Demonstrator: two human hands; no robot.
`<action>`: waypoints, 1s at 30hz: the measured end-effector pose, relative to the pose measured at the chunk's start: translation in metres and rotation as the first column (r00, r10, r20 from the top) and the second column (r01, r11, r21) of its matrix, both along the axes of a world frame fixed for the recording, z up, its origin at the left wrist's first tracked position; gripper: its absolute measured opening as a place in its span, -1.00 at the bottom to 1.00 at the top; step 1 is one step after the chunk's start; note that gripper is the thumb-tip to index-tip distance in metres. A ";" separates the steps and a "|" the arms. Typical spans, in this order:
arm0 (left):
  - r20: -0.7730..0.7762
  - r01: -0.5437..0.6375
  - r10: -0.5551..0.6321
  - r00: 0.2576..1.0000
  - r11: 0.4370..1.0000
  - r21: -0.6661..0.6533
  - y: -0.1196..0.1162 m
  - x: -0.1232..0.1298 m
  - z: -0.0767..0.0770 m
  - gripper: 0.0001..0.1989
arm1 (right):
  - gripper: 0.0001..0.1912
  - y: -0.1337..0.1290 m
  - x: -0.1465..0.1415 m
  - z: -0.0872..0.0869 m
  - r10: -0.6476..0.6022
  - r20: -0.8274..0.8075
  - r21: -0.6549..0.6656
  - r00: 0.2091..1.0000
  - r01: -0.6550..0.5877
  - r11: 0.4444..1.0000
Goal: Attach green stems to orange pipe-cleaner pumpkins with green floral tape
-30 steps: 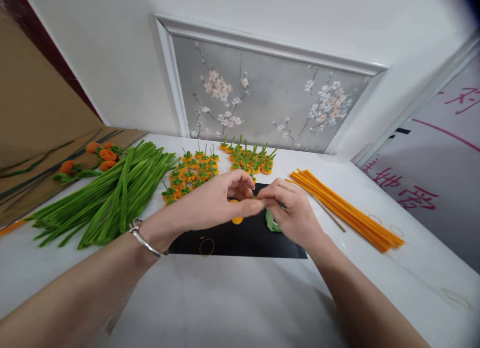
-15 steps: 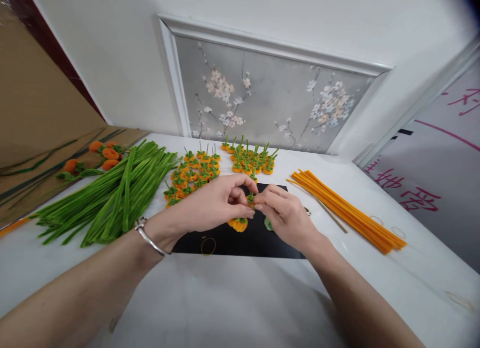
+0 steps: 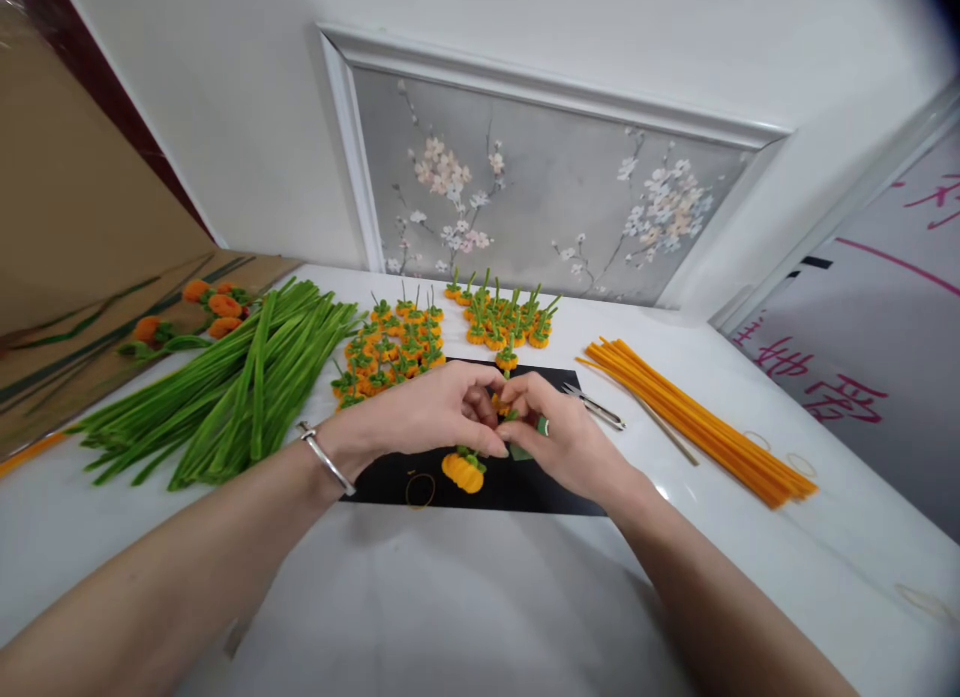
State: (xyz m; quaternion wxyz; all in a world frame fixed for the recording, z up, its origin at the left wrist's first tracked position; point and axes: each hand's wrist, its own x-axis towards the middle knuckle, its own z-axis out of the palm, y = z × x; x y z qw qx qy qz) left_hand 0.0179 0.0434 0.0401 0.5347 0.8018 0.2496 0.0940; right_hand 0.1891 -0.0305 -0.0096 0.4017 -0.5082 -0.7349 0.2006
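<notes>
Working over the black mat [image 3: 360,482] on the white bench [image 3: 420,577]; clock positions run from where my hands meet, 12 pointing away from me. Green stems [image 3: 225,387] heap at 9, with orange flowers [image 3: 225,305] on brown paper [image 3: 262,267] beyond, toward 10. One pumpkin cluster [image 3: 390,347] stands at 10, a second cluster [image 3: 495,312] at 12. A single pumpkin [image 3: 507,360] stands nearer, at 12, just past my fingers. Scissors [image 3: 596,407] at 3, near my right knuckles; orange stems [image 3: 697,422] farther out at 3. Thin loop [image 3: 420,490] at 8.

Left grip [image 3: 484,417] and right grip [image 3: 517,412]: fingers curled, tips meeting; green bits [image 3: 512,415] show there. Contact mostly hidden; cannot tell which grip, if either, is closed on them. Yellow-orange pumpkin [image 3: 463,472] at 7, its green top just below my left thumb; cannot tell whether it is held.
</notes>
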 end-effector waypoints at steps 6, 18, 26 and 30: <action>0.096 0.010 0.006 0.995 0.988 -0.156 0.008 -0.004 -0.006 -0.55 | -0.89 -0.001 0.004 0.002 0.052 -0.159 -0.096 0.986 -0.068 0.993; 0.084 -0.081 0.082 0.993 0.996 -0.022 0.007 0.000 -0.010 -0.72 | -0.82 -0.002 0.004 0.009 -0.018 0.044 0.087 0.999 0.014 0.996; 0.048 -0.115 0.111 0.993 0.988 0.103 0.003 0.005 -0.014 -0.81 | -0.77 0.001 0.006 0.001 -0.112 0.268 0.310 0.957 0.025 0.950; 0.022 -0.151 0.152 0.988 0.939 0.308 -0.003 0.007 -0.014 -0.91 | -0.77 -0.002 0.001 0.002 -0.187 0.238 0.357 0.953 0.093 0.930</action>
